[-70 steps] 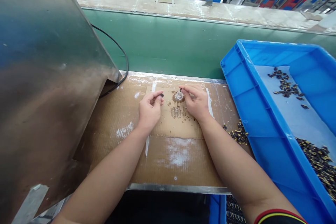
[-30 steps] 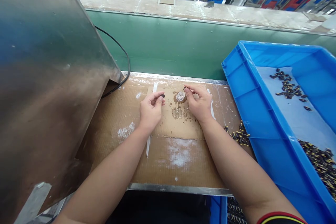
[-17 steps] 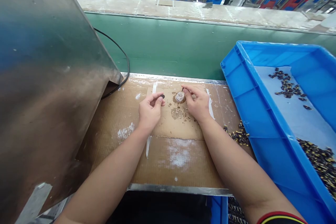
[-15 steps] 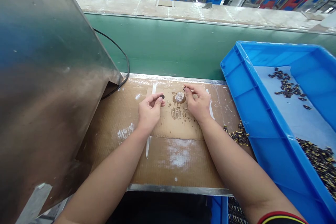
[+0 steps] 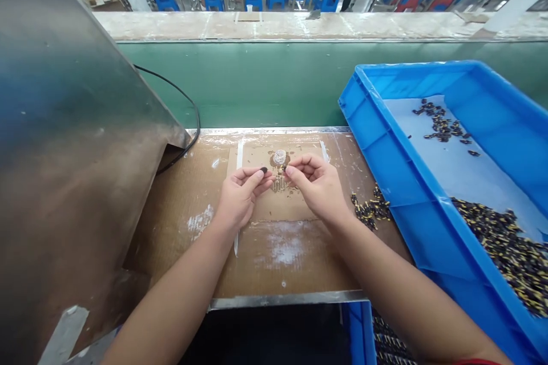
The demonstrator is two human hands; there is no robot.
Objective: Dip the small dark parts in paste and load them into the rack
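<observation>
Between thumb and fingertips, my left hand (image 5: 242, 194) pinches a small black disc-like piece (image 5: 264, 170). My right hand (image 5: 319, 185) is closed in a pinch on a tiny dark part with a yellowish end (image 5: 285, 169), close to the disc. I cannot make out whether the two pieces touch. Just beyond the fingertips, a small clear round container (image 5: 279, 156) stands on a stained cardboard sheet (image 5: 295, 212). A loose heap of small black-and-yellow parts (image 5: 371, 209) lies to the right of my right wrist.
At the right stands a blue plastic bin (image 5: 413, 179) with many black-and-yellow parts (image 5: 500, 239) on a white liner. A metal housing (image 5: 85, 142) rises at the left, with a black cable (image 5: 188, 100) beside it. A green barrier (image 5: 231, 82) runs behind the work surface.
My right hand has moved from beside the clear container down toward my left hand, its small part now near the black disc. The camera view has turned slightly and lifted.
</observation>
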